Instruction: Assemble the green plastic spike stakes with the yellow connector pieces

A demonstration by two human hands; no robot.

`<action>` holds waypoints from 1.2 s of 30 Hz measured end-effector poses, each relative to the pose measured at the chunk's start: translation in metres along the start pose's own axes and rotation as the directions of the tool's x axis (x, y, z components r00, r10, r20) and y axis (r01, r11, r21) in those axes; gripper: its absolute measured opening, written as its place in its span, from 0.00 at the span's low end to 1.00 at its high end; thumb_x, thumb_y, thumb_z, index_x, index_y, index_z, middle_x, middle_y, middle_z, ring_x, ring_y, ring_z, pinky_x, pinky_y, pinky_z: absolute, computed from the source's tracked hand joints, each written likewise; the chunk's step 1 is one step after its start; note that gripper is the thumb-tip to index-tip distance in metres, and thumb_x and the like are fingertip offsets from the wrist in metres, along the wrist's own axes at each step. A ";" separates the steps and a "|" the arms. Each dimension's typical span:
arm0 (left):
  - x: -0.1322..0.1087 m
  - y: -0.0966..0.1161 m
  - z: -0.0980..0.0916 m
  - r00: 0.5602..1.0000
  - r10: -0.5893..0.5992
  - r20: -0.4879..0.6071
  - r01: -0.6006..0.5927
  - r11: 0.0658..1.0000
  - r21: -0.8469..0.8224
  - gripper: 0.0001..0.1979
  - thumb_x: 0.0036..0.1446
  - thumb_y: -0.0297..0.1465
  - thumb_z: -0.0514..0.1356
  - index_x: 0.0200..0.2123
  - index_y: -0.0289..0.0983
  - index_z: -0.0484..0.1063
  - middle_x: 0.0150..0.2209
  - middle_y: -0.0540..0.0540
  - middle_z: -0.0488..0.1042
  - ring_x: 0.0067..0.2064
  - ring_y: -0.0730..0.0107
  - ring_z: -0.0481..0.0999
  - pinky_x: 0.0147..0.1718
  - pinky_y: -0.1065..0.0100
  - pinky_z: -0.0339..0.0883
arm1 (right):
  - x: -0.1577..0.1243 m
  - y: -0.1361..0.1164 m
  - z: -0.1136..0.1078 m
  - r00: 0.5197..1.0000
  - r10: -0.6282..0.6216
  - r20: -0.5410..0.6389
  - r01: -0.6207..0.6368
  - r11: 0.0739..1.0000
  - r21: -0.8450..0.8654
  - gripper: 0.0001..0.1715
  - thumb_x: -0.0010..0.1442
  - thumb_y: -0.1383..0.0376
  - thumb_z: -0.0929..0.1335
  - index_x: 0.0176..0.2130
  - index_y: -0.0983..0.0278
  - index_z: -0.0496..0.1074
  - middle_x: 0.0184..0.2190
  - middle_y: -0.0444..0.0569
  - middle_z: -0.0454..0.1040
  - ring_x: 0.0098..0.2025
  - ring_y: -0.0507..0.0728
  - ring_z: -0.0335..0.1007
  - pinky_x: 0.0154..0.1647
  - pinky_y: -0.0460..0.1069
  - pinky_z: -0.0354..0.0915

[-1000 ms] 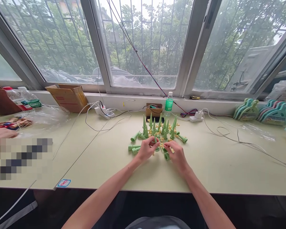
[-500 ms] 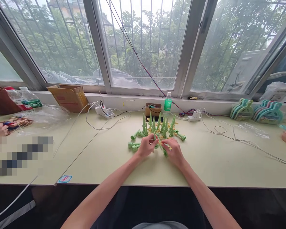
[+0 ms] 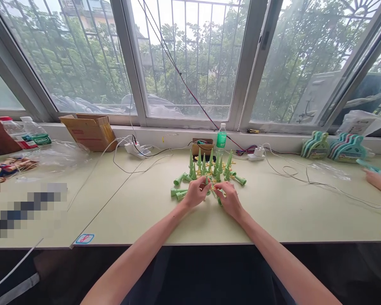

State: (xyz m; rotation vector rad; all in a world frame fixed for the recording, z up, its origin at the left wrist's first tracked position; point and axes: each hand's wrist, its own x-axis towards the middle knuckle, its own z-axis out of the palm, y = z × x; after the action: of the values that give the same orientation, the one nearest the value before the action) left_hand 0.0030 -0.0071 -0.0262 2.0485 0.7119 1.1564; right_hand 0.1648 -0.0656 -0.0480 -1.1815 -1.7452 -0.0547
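Note:
My left hand [image 3: 197,191] is closed around a green plastic cone-shaped spike [image 3: 206,181], mostly covered by the fingers. Close beside it, my right hand [image 3: 229,197] pinches a small yellow plastic piece [image 3: 214,189] against the spike's side; whether the two are joined I cannot tell. Several green spikes [image 3: 220,168] stand point-up just beyond my hands, some with yellow pieces on them. Other green spikes [image 3: 178,192] lie on their sides to the left, and one more [image 3: 240,180] lies at the right.
A small cardboard box [image 3: 203,146] and a green-labelled bottle [image 3: 221,136] stand behind the spikes. White power strips [image 3: 256,154] and loose cables [image 3: 307,181] lie along the back. Green and pink plastic items [image 3: 348,147] stand at right, near another person's hand [image 3: 380,181].
The camera view has shifted slightly. My hands stay together at the spike with little visible movement. At right, the other person's hand has come further into view with a blue-green item.

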 end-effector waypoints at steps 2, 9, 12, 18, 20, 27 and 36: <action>0.001 0.001 0.000 1.000 0.008 -0.001 -0.008 1.000 0.011 0.14 0.60 0.40 0.56 0.30 0.35 0.64 0.25 0.51 0.65 0.22 0.80 0.63 0.18 0.77 0.59 | 0.000 0.001 0.001 1.000 0.004 0.005 -0.004 1.000 -0.001 0.08 0.65 0.64 0.64 0.37 0.61 0.72 0.34 0.48 0.77 0.38 0.58 0.70 0.46 0.55 0.60; 0.003 0.005 0.001 0.999 0.035 0.000 -0.035 0.999 0.013 0.13 0.60 0.40 0.55 0.31 0.36 0.64 0.25 0.52 0.65 0.22 0.79 0.63 0.19 0.76 0.60 | 0.000 0.004 0.000 0.999 0.021 0.036 -0.021 1.000 -0.019 0.12 0.67 0.64 0.61 0.37 0.62 0.72 0.33 0.47 0.77 0.35 0.56 0.68 0.45 0.54 0.59; 0.004 0.006 0.000 0.999 0.044 -0.010 -0.044 0.999 0.022 0.13 0.60 0.40 0.56 0.30 0.36 0.64 0.25 0.51 0.65 0.22 0.79 0.63 0.19 0.75 0.59 | 0.000 0.005 0.000 0.999 0.003 0.036 -0.002 1.000 -0.027 0.09 0.66 0.62 0.63 0.38 0.62 0.72 0.32 0.48 0.77 0.36 0.57 0.69 0.46 0.54 0.59; 0.004 0.006 -0.001 0.999 0.049 -0.009 -0.048 0.998 0.034 0.12 0.60 0.38 0.55 0.30 0.36 0.64 0.23 0.53 0.63 0.20 0.80 0.59 0.19 0.75 0.57 | 0.002 0.008 0.000 0.998 -0.032 0.051 0.033 0.999 -0.027 0.06 0.64 0.63 0.65 0.38 0.61 0.72 0.33 0.48 0.77 0.38 0.58 0.69 0.45 0.55 0.58; 0.004 0.006 -0.001 0.999 0.048 -0.007 -0.048 0.998 0.035 0.12 0.60 0.38 0.56 0.30 0.36 0.63 0.23 0.53 0.63 0.20 0.81 0.59 0.18 0.76 0.56 | 0.003 0.009 -0.001 0.998 -0.040 0.054 0.042 0.999 -0.034 0.07 0.64 0.63 0.65 0.38 0.61 0.72 0.33 0.48 0.77 0.38 0.58 0.68 0.45 0.55 0.58; 0.004 0.005 -0.002 0.999 0.038 -0.007 -0.038 0.999 0.029 0.12 0.60 0.39 0.56 0.30 0.36 0.65 0.22 0.54 0.63 0.20 0.80 0.59 0.18 0.76 0.56 | 0.004 0.008 -0.001 0.998 -0.038 0.050 0.040 0.998 -0.044 0.06 0.64 0.64 0.65 0.38 0.61 0.73 0.33 0.48 0.76 0.39 0.58 0.67 0.45 0.54 0.57; 0.004 0.003 -0.002 0.998 0.065 -0.006 -0.065 0.998 0.028 0.12 0.60 0.39 0.56 0.32 0.36 0.65 0.21 0.54 0.62 0.19 0.82 0.59 0.16 0.77 0.55 | 0.005 0.008 -0.002 0.998 -0.020 0.051 0.023 0.998 -0.059 0.07 0.65 0.63 0.66 0.37 0.62 0.73 0.32 0.48 0.75 0.38 0.58 0.66 0.46 0.53 0.57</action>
State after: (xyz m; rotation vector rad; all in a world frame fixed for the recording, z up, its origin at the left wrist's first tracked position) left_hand 0.0036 -0.0051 -0.0212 2.1055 0.6721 1.1963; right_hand 0.1719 -0.0590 -0.0464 -1.2170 -1.8118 -0.0913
